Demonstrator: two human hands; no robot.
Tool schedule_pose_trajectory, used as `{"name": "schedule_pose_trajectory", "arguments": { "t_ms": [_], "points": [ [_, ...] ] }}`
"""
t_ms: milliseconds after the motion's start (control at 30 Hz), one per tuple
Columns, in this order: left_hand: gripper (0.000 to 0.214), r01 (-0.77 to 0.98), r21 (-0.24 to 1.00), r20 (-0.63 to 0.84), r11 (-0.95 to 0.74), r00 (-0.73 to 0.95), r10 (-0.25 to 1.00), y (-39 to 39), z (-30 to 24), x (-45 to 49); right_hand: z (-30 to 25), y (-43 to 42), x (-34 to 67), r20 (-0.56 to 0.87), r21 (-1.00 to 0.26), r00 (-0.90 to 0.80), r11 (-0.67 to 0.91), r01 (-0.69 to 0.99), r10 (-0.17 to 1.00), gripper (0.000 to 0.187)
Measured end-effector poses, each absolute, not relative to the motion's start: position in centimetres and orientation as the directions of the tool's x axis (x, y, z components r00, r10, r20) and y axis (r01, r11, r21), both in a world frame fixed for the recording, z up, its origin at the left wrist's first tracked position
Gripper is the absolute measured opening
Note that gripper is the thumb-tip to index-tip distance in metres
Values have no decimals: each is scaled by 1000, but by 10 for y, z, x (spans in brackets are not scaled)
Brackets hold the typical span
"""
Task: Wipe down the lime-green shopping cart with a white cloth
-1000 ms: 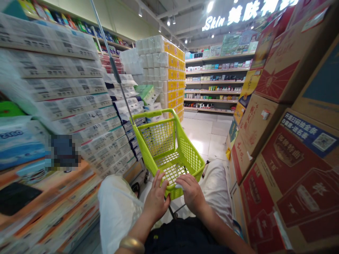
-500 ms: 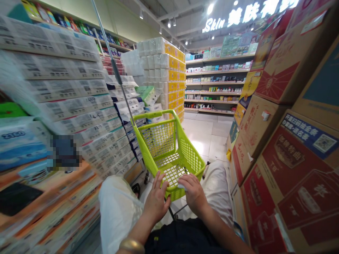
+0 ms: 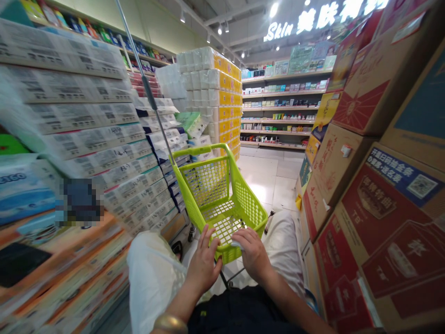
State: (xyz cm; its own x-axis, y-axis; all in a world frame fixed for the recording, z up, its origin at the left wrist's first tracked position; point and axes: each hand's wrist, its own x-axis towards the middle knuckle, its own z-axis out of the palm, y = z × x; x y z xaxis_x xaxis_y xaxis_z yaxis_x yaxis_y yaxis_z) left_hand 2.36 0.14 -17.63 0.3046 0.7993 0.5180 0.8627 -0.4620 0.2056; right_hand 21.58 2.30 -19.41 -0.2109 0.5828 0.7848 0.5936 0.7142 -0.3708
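Okay, quick notes: a small lime-green shopping cart [image 3: 208,185] stood directly ahead of the person, its near rim at waist height and its front end pointing down the aisle. The left hand [image 3: 205,262] lay on that near rim, fingers spread wide, more draped over the plastic than clearly closed on it. The right hand [image 3: 253,253] sat a little further along the rim, curled narrower around the edge, with a small white bit [image 3: 236,244] at the fingertips; what it was, unclear. Both hands were placed close together at the centre, probably to steer the cart straight through a tight gap. That gap was tight because tall stacks of wrapped toilet paper [image 3: 86,111] lined the left side and printed cardboard boxes [image 3: 382,222] were piled up on the right. A thin metal pole [image 3: 146,88] rose from the cart's left rear corner, leaning toward the stacks. Further ahead, a yellow-and-white pile of toilet paper packs [image 3: 212,79] stood at the aisle end, with product shelves [image 3: 281,106] behind it. A pixelated patch [image 3: 79,199] hid part of the left stack.
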Motion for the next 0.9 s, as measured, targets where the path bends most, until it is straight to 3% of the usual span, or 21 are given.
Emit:
{"name": "schedule_pose_trajectory", "arguments": {
  "t_ms": [200, 467, 667, 900],
  "points": [
    [36, 865, 207, 511, -458, 303, 804, 1, -175, 25, -199, 40, 241, 782, -475, 4, 593, 651, 623, 48],
    [37, 860, 182, 517, -476, 328, 791, 3, -179, 22, -198, 23, 215, 781, -367, -243, 738, 567, 575, 48],
    [36, 867, 194, 501, -459, 314, 806, 1, -176, 24, -196, 37, 236, 778, -477, -11, 602, 640, 628, 45],
    [39, 856, 207, 500, -473, 323, 803, 3, -178, 22, -192, 18, 208, 770, -387, -242, 734, 559, 590, 50]
  ]
}}
